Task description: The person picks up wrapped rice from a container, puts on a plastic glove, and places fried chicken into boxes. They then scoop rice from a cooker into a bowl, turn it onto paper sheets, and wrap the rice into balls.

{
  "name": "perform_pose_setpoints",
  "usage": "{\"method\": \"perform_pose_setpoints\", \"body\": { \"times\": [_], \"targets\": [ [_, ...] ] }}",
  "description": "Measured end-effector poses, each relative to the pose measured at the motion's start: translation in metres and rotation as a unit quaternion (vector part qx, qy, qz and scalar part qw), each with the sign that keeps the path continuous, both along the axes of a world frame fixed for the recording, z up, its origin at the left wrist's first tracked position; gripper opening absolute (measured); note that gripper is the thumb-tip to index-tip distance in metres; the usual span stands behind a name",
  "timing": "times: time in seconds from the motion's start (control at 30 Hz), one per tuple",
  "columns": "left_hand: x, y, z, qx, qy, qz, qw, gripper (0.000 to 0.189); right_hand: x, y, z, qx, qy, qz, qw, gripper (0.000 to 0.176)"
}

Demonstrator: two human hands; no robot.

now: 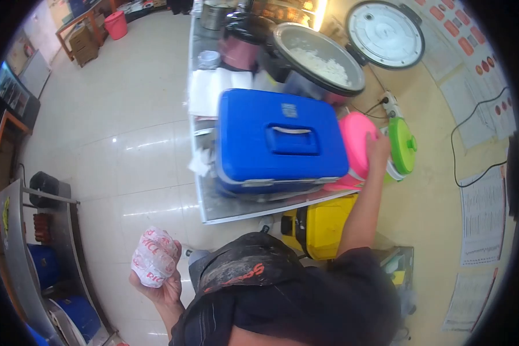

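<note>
White packet with red lettering: gripped in my left hand, fingers closed round it from below, held low over the tiled floor, well apart from the counter; right hand: arm stretched forward, hand laid on the pink container, though I cannot tell whether it grips or merely touches; pink container: on the steel counter, just beside the blue cooler box, with the green lidded tub just beside it on the far side; blue cooler box: lid shut, handle lying flat; rice cooker: beyond the cooler, its lid swung open, white rice inside; yellow case: below the counter edge, near my right arm
</note>
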State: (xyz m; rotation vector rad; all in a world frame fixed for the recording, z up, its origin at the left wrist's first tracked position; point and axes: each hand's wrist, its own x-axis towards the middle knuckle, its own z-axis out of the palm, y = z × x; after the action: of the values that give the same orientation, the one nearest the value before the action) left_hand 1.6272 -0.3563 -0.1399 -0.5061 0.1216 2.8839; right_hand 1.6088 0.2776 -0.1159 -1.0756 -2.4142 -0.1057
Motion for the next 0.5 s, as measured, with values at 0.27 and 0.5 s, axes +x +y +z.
{"method": "perform_pose_setpoints", "body": {
  "times": [0.27, 0.5],
  "targets": [
    [-0.040, -0.144, -0.019, -0.004, 0.036, 0.010, 0.999, 0.087, 0.007, -0.134, 0.089, 0.127, 0.137, -0.114, 0.976, 0.055],
    [-0.162, -0.172, -0.066, -0.059, 0.109, -0.130, 0.984, 0.073, -0.137, -0.471, 0.033, -0.356, 0.237, 0.576, 0.697, 0.021]
  ]
}}
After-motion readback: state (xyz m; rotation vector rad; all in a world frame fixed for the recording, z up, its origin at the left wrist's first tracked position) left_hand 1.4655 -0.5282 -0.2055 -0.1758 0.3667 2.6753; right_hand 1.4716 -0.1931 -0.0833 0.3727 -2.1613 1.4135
